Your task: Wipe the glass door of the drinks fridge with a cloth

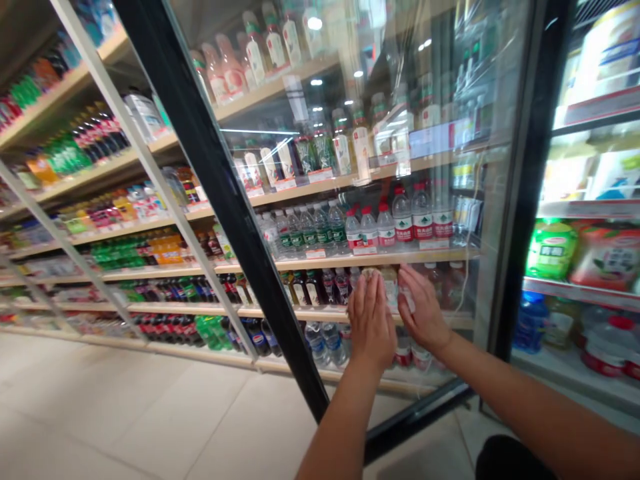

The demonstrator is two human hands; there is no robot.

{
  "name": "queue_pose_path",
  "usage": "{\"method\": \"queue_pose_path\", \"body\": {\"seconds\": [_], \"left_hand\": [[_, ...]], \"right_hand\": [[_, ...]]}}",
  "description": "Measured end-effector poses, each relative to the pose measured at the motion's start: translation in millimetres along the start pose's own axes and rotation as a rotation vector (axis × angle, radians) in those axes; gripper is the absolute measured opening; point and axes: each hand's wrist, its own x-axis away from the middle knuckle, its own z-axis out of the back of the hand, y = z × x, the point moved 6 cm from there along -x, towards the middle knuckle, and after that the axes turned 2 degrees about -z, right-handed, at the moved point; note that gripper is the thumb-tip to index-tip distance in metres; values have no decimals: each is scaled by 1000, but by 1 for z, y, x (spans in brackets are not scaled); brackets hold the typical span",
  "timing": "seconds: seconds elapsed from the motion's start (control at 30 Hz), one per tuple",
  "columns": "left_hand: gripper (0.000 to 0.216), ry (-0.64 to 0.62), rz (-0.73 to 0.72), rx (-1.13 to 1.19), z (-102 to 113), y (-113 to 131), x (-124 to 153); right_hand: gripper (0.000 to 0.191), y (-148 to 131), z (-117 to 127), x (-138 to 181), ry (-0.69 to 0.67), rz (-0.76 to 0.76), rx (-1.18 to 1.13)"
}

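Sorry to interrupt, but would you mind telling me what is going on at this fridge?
A person stands at a drinks cooler with both hands flat on its glass door. The left hand and right hand lie side by side, fingers spread, holding nothing. Behind the glass, shelves carry red-capped water bottles and dark soda bottles.

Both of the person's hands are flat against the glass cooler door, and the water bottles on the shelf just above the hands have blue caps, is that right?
Not quite. The head view shows the left hand and right hand pressed on the glass cooler door, but the water bottles on the shelf just above have red caps, not blue.
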Motion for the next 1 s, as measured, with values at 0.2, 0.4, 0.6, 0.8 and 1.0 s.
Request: {"method": "queue_pose_path", "body": {"seconds": [0.2,0.4,0.6,0.8,1.0], "left_hand": [[61,142,78,390,27,-5,7],[60,313,-58,-77,59,-35,12],[72,166,49,-352,46,-62,2],[72,190,42,-408,44,-58,4],[74,177,41,-403,40,-61,5]], "right_hand": [[62,-41,-10,-5,-39,100,-203],[67,-47,-22,11,-12,11,-89],[70,-42,-21,-22,-39,155,6],[69,-14,-12,-59,31,144,-50],[72,-28,-32,-37,-79,202,21]]}}
